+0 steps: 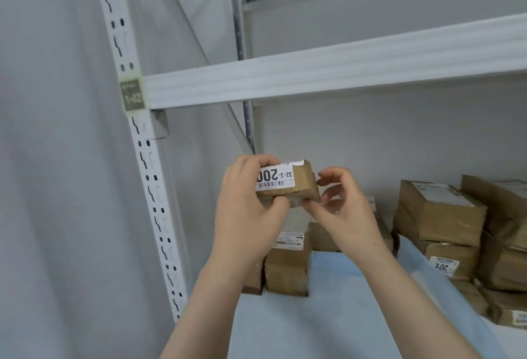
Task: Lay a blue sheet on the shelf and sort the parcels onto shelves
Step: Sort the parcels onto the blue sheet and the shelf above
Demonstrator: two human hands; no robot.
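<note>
I hold a small brown cardboard parcel in the air in front of the shelf, its white barcode label turned upside down. My left hand grips its left end, fingers over the top and thumb beneath. My right hand pinches its right lower corner with thumb and fingertips, the other fingers curled just off the box. Below lies the blue sheet spread on the shelf board. A brown parcel stands on the sheet beneath my hands.
Stacks of brown parcels fill the right side of the sheet, reaching the frame edge. A white upper shelf beam crosses overhead. The perforated upright post with a green tag stands at left, beside a grey wall.
</note>
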